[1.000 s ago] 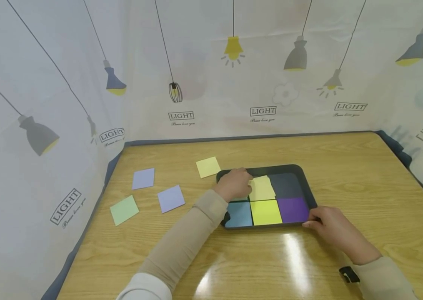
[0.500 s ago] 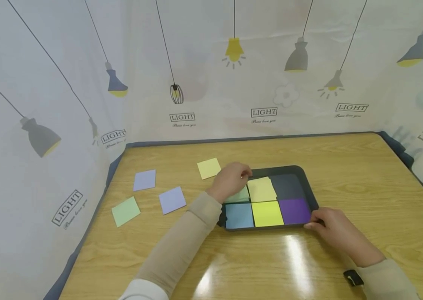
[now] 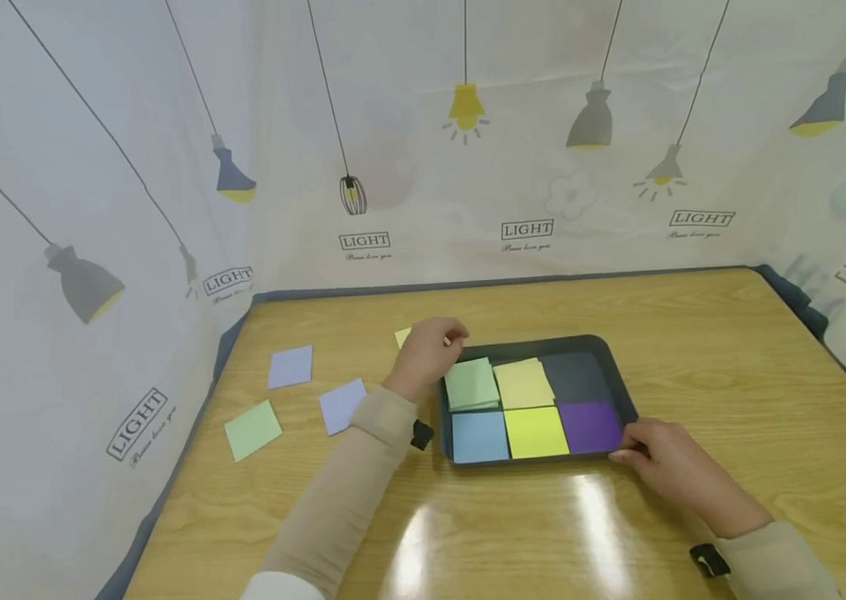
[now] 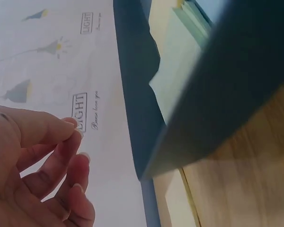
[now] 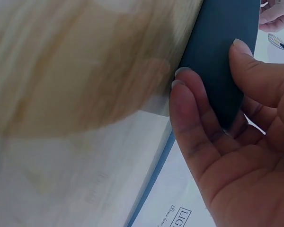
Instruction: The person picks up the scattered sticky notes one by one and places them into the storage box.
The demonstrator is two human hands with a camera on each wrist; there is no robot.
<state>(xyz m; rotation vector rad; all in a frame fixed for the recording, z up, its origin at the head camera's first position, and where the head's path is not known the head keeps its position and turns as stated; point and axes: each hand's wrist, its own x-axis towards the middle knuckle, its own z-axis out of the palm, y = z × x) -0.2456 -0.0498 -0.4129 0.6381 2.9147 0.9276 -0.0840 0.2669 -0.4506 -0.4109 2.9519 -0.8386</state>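
Note:
A shallow black tray (image 3: 614, 385) holds square sticky notes. Its back row has a pale green stack (image 3: 471, 384) and a pale yellow stack (image 3: 525, 383); blue (image 3: 479, 437), bright yellow (image 3: 537, 432) and purple (image 3: 590, 427) squares fill the front. My right hand (image 3: 666, 458) pinches the tray's near right corner, thumb on one side of the wall and fingers on the other in the right wrist view. My left hand (image 3: 426, 354) hovers by the far left corner, holding nothing, fingers loosely bent in the left wrist view. It partly covers a loose yellow note (image 3: 402, 336).
Left of the tray, two lilac notes (image 3: 291, 367) and a light green note (image 3: 253, 430) lie on the wooden table (image 3: 738, 358). A white curtain (image 3: 423, 167) printed with lamps borders the table's back and sides.
My left hand has drawn back leftward out of the tray, uncovering the pale green stack, and now overlaps the loose yellow note. The right hand keeps its grip on the tray corner.

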